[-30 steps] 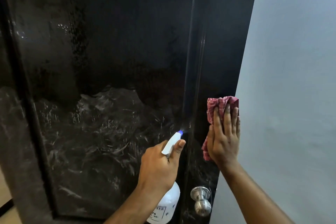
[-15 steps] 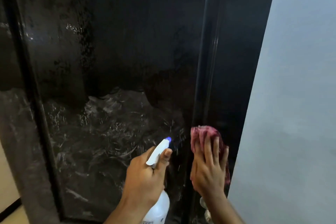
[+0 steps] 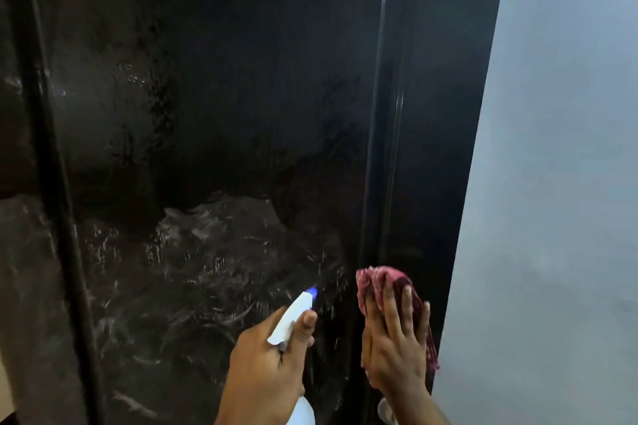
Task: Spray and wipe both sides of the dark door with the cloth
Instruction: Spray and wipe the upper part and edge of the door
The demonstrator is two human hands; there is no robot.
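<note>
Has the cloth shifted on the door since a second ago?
Yes. The cloth, under the right hand, has slid left, away from the door's wall-side edge toward the raised vertical strip, and lower, nearer the knob.

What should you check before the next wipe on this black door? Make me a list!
1. Cloth sits under the right hand, pressed flat on the door: ok.
2. Left hand has its grip round the spray bottle, nozzle pointing at the door: ok.
3. Wet streaks on the lower panel, ready for wiping: ok.
4. Liquid left in the spray bottle: cannot tell, its body is mostly out of view.
5. Other side of the door cleaned: cannot tell, it is hidden.
</note>
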